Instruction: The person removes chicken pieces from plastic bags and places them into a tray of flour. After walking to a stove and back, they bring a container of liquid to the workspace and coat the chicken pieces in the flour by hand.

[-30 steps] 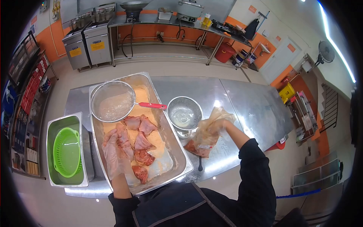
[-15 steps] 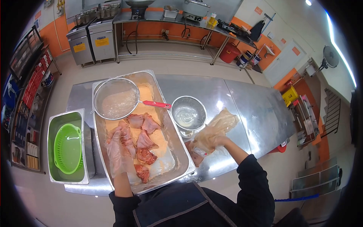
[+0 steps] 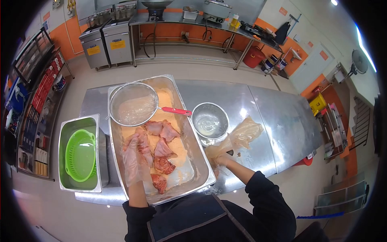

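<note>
My left hand point(image 3: 133, 159), in a clear plastic glove, lies at the left side of the metal tray point(image 3: 206, 179), touching pieces of raw meat point(image 3: 143, 141); its fingers are hard to make out through the glove. More meat pieces point(image 3: 163, 148) rest on orange powder point(image 3: 165, 101) in the tray. Across the tray's far end sits a sieve point(image 3: 134, 104) with a red handle. Right of the tray, my right hand point(image 3: 217, 158) is closed on a crumpled plastic bag point(image 3: 238, 137), beside a round metal bowl point(image 3: 210, 121).
A green basket point(image 3: 80, 155) sits in a metal container point(image 3: 98, 187) at the left of the steel table point(image 3: 225, 90). Fryers point(image 3: 117, 44) and a counter point(image 3: 181, 22) stand along the back wall. A shelf rack point(image 3: 36, 105) is far left.
My right hand has moved left toward the tray's edge, drawing the bag's near end with it. My left hand stays at the meat. The whole view has shifted slightly.
</note>
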Motion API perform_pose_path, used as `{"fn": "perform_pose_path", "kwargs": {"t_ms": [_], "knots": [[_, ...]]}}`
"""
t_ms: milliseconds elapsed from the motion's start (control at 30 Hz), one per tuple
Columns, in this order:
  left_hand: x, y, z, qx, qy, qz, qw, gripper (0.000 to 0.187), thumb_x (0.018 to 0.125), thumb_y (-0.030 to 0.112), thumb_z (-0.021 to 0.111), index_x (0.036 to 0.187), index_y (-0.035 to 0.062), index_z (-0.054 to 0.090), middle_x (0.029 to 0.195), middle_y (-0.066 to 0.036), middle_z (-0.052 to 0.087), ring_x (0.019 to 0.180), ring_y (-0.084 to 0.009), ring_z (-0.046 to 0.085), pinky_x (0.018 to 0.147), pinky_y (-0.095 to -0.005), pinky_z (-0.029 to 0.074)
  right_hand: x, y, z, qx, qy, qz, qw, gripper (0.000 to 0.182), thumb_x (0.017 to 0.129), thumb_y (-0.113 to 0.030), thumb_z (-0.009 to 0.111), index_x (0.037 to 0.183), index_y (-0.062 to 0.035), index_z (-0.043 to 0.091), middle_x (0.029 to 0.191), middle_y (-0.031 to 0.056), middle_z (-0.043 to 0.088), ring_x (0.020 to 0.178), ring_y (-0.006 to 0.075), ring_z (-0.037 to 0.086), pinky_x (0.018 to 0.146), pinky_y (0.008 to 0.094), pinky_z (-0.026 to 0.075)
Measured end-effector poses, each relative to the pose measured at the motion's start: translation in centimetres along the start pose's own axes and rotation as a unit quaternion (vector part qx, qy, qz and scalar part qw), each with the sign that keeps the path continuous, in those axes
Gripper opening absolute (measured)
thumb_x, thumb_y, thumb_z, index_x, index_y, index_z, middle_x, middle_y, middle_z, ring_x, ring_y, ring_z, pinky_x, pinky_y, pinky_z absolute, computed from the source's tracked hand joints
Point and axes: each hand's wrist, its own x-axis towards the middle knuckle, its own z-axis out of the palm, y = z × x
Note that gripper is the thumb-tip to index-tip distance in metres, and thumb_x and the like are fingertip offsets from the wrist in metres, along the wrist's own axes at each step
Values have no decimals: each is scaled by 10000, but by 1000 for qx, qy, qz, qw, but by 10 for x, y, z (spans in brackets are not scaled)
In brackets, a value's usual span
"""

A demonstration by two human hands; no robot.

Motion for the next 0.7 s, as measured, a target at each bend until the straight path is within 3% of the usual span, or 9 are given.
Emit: {"fn": "perform_pose_path", "kwargs": {"t_ms": [67,167,200,300,400,500,667,700], "knots": [[4,-4,-4,6,-10,9,1000,94,885,62,578,968,30,608,744,-43,557,575,-99,482,458,-203,427,4,-7,0,24,-15,-31,999,341,807,-335,557,1046,-105,637,1116,187,603,1049,324,577,879,404,443],[2,0,-2,36,7,3,999,102,882,67,581,974,31,606,755,-47,553,580,-98,476,463,-210,434,1,7,45,148,150,25,977,350,790,-311,585,1059,-92,625,1072,172,621,1010,325,596,848,388,463],[3,0,-4,41,8,6,999,107,880,72,585,977,31,605,756,-47,552,582,-97,474,463,-212,436,37,40,101,148,231,59,960,321,805,-273,586,1056,-75,612,1027,156,629,967,317,604,821,387,469],[4,-1,-6,48,8,17,999,119,872,83,595,980,34,602,763,-46,553,587,-95,471,461,-214,439,14,5,72,67,253,72,963,275,831,-266,568,1028,-78,603,973,152,627,917,310,607,799,408,463],[2,-1,-5,52,-1,25,998,113,867,91,603,970,45,601,774,-43,563,590,-92,471,455,-208,435,1,-7,65,152,315,2,937,246,850,-283,550,978,-81,607,922,158,623,840,314,607,751,433,462],[5,-6,-7,53,-10,18,998,95,870,91,600,960,62,602,784,-39,573,594,-86,473,451,-201,421,-42,-40,23,166,301,28,939,251,852,-313,546,924,-83,616,876,157,627,820,328,607,744,424,463],[8,-14,-12,50,-56,13,997,64,878,111,603,936,85,613,785,-26,582,600,-71,475,474,-190,406,23,23,104,108,352,-35,929,270,849,-322,537,903,-76,634,836,153,634,756,321,614,698,421,466],[13,-19,-17,73,-69,18,995,63,877,113,606,931,85,617,784,-21,582,602,-73,480,490,-192,411,-3,1,79,78,374,-16,924,274,852,-323,532,901,-74,636,835,151,636,742,317,616,688,422,466]]}}
